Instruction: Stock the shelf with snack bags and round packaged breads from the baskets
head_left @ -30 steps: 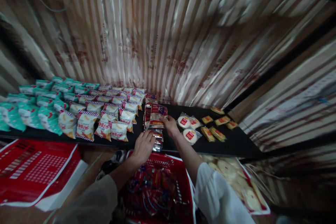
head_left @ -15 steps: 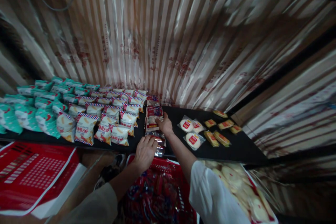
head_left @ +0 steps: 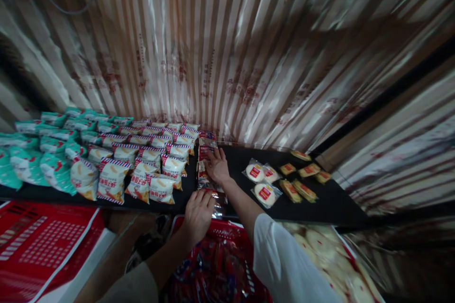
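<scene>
Between snack bags and round cakes, right hand splayed on red packets; left hand, grip unclear

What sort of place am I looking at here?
Probably a small shop or a stockroom; the picture doesn't settle which. Teal bags and white snack bags stand in rows on a black shelf, red packets lie beside them, and a red basket of wrapped packets sits below.

White snack bags | red Chinese characters | too blurred to read

Right grip now flat atop packet
</scene>
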Available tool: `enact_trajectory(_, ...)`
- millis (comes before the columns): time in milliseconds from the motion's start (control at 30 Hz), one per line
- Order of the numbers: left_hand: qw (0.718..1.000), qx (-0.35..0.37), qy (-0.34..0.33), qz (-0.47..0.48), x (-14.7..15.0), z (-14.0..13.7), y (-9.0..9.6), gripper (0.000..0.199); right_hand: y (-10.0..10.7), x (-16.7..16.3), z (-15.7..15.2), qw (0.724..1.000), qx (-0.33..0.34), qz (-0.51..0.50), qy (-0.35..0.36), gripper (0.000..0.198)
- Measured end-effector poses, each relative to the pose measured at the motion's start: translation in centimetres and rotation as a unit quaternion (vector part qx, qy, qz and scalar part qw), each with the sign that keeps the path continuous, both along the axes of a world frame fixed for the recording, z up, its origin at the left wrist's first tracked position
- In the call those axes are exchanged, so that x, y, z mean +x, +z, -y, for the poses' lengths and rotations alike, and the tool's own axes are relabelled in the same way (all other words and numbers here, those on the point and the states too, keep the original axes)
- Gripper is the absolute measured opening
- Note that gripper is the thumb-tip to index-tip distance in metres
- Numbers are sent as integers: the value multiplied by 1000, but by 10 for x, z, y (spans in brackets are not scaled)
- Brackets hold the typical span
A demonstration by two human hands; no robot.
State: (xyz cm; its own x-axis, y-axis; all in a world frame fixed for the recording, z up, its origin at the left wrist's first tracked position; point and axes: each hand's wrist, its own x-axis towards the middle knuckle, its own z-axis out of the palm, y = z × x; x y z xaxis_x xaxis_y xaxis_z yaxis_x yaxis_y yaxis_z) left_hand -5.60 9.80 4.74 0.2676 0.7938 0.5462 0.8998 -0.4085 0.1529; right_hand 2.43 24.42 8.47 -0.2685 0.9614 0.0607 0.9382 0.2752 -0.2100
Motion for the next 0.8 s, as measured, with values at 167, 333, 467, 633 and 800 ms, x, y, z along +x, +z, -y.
enact_trajectory(167,1000,21,-2,4,1,-2,-7,16,-8,-7,-9,995,-101,16,-16,64)
enact_trajectory(333,1000,16,-3,9,2,-3,-8,15,-13,-6,-9,987,-152,38,-21,64)
enact_trajectory(467,1000,13,-1,15,3,-4,-6,13,-16,-5,-11,985,-164,45,-22,63)
enact_trajectory(633,999,28,8,17,4,-4,-8,12,-19,-4,-11,991,-130,21,-15,61)
enact_trajectory(800,999,41,-7,11,2,-3,-9,18,-20,-1,-5,999,-8,-36,-3,48)
